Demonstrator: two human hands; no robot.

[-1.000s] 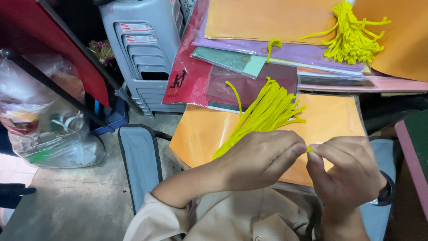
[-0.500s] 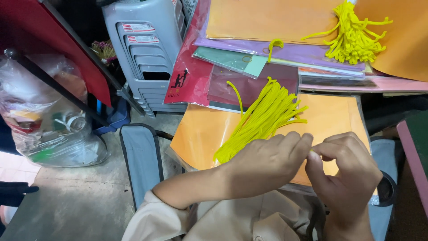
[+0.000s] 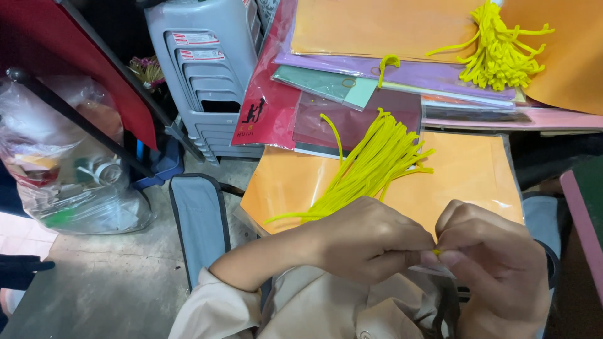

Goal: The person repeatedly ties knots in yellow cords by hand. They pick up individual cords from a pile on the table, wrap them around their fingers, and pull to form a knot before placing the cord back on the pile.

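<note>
Down low: left hand (image 3: 370,242) and right hand (image 3: 496,263), fingertips together, touching. Left curled nearly into a fist, thumb and forefinger pinched on a short yellow stem (image 3: 435,252); right curled too, pinching the same stem from the other side. Only a small tip of it visible between the fingers, the rest hidden.

Just beyond the left knuckles: loose bundle (image 3: 370,166) of long yellow stems, fanned out, lying on an orange sheet (image 3: 465,169) in clear wrap. Near ends of the bundle running under or behind the left hand; touching or not, cannot tell.

Further out from both hands: stack of coloured sheets, purple (image 3: 333,66), pale green (image 3: 326,85), dark red (image 3: 364,119), pink (image 3: 553,119), with more orange on top. On that far orange, up past the right hand, a second tuft (image 3: 496,50) of bent yellow stems; one curled stem (image 3: 388,63) apart from it, on the purple.

Off to the left of the left hand: grey stacked plastic stools (image 3: 207,69), a red card (image 3: 267,103) leaning against them. Closer to the left forearm, a grey-blue padded panel (image 3: 201,220) on the concrete floor. Well out left, a clear bag (image 3: 63,176) of odds and ends under a red board (image 3: 81,56).

Below the hands: beige sleeve and collar (image 3: 326,307).
</note>
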